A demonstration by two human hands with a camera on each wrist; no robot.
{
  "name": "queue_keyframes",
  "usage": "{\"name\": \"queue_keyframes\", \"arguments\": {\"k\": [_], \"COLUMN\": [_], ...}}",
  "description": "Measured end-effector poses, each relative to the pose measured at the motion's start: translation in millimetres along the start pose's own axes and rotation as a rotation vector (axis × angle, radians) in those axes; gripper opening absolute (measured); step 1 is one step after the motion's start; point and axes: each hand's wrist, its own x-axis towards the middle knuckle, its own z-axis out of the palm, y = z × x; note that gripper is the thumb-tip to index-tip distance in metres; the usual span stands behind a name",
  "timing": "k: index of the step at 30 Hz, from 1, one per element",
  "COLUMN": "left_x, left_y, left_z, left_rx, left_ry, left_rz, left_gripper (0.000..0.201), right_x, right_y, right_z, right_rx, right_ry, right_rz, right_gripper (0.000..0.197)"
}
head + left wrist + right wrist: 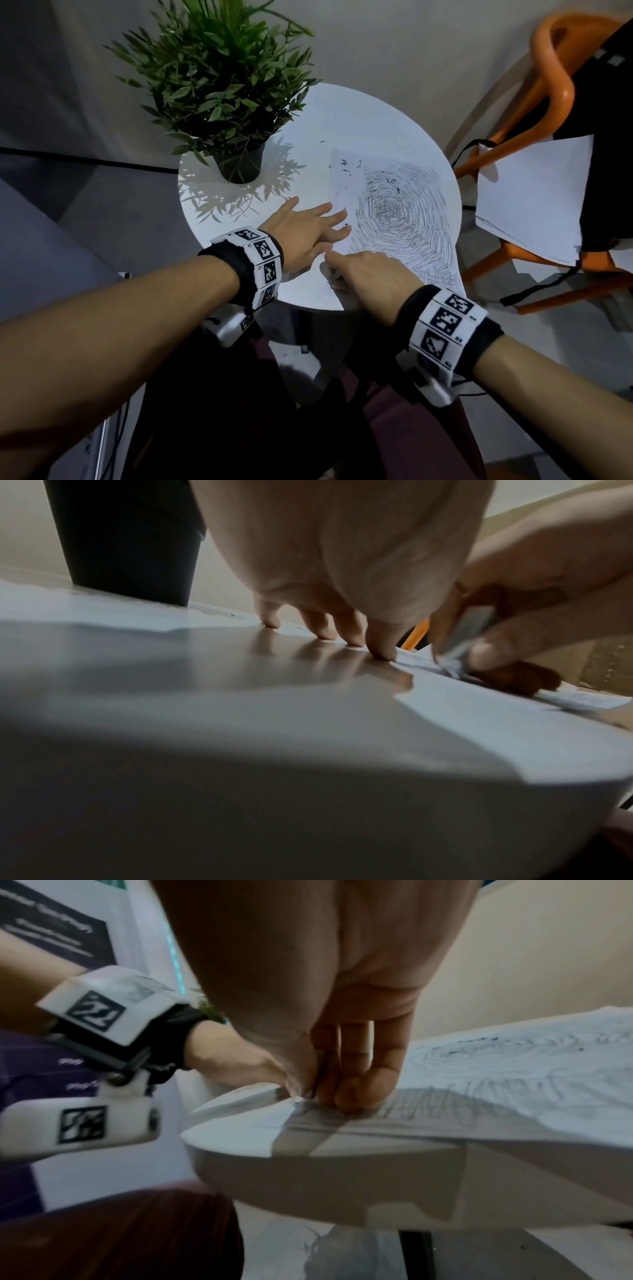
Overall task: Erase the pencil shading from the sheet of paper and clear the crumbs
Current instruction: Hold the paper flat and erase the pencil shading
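A white sheet (394,205) covered in dense pencil shading lies on the right half of a round white table (359,113). Dark eraser crumbs (346,168) are scattered over its far-left corner and the table beside it. My left hand (308,229) lies flat, fingers (380,642) straight and pressing the sheet's left edge. My right hand (363,270) pinches a whitish eraser (469,631) and holds it down on the sheet's near-left part, right beside my left hand. In the right wrist view the curled fingers (356,1093) touch the shaded sheet (514,1069); the eraser is almost hidden there.
A potted green plant in a black pot (239,164) stands on the table's far left, close to my left hand. An orange chair (555,85) to the right carries loose white sheets (531,195) and a black bag (606,102). The table's near edge lies just under my right wrist.
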Motion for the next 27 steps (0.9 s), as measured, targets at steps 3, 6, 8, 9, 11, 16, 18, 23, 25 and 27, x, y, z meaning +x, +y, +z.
{"name": "queue_keyframes", "arguments": {"k": [3,6,8,9,11,16,18,23,25,27], "left_x": [-0.8,-0.3,0.1,-0.2,0.0,4.5,3.6,1.1,1.5,0.9], "left_y": [0.0,-0.8,-0.8,-0.8,-0.8,-4.5,-3.7,-2.4,-2.1,-2.0], "left_z": [0.6,0.8,0.2,0.2,2.2,5.5,4.5,4.1,4.2,2.5], "left_rx": [0.007,0.003,0.004,0.009,0.017,0.001,0.012,0.013,0.013,0.024], "left_ry": [0.014,0.014,-0.002,-0.008,0.005,0.013,-0.01,0.006,0.028,0.016], "left_rz": [-0.004,-0.001,0.0,-0.001,-0.005,-0.028,-0.003,-0.002,-0.004,-0.001], "left_gripper": [0.05,0.049,0.048,0.048,0.049,0.055,0.049,0.048,0.052,0.053], "right_x": [9.3,8.3,-0.9,-4.0,0.5,13.5,3.3,2.9,11.1,12.6], "right_y": [0.6,-7.9,-10.9,-11.1,-8.7,-8.4,-11.0,-6.4,-4.6,-7.2], "right_z": [-2.5,-1.1,-2.3,-5.0,-10.2,-8.5,-2.8,-7.7,-8.0,-4.0], "right_rx": [0.084,-0.015,-0.05,-0.061,-0.08,-0.109,-0.153,-0.069,-0.02,-0.026], "right_ry": [0.091,0.055,-0.02,-0.032,-0.013,0.088,0.011,0.055,0.106,0.089], "right_rz": [0.054,0.064,0.013,-0.011,-0.011,0.057,-0.011,0.01,0.063,0.079], "right_gripper": [0.027,0.022,0.014,0.01,0.015,0.019,0.013,0.01,0.024,0.023]}}
